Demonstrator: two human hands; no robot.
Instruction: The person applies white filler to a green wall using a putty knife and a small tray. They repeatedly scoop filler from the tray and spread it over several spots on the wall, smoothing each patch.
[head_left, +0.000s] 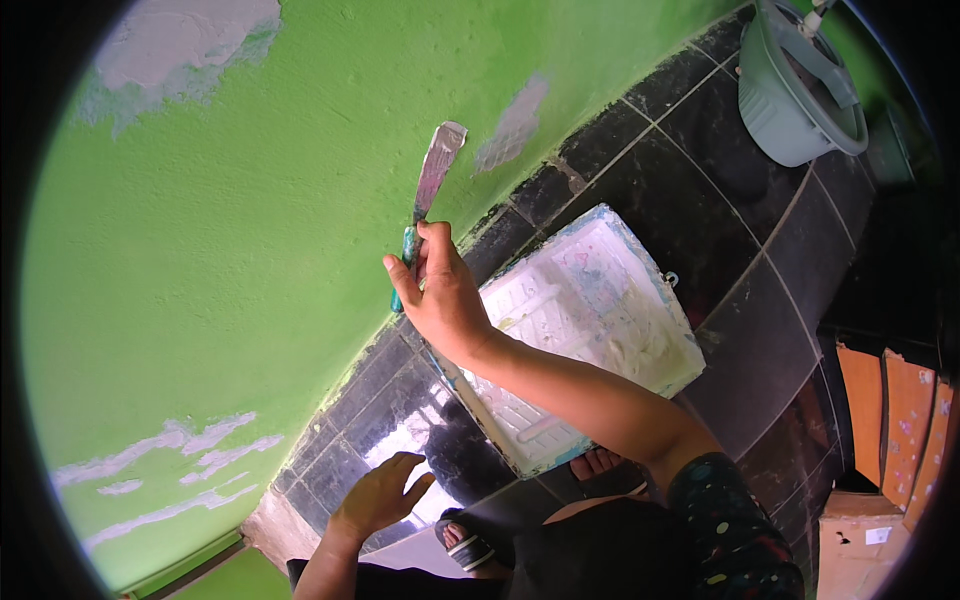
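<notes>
My right hand (pixel 440 300) grips a putty knife (pixel 434 175) with a teal handle, its pale-smeared blade pointing up in front of the green wall (pixel 220 250). Beneath that arm lies a white paint tray (pixel 590 310) with a ribbed bed and pale compound in it, on the black tiles. My left hand (pixel 385 495) hangs lower, left of the tray, its fingers apart and holding nothing. White filler patches (pixel 170 50) mark the wall at the upper left, lower left and beside the blade.
A grey-green bucket (pixel 775 115) stands on the dark tiled floor (pixel 720 150) at the upper right. Orange boards and a cardboard box (pixel 855 545) are at the lower right. My sandalled feet (pixel 465 540) show below the tray.
</notes>
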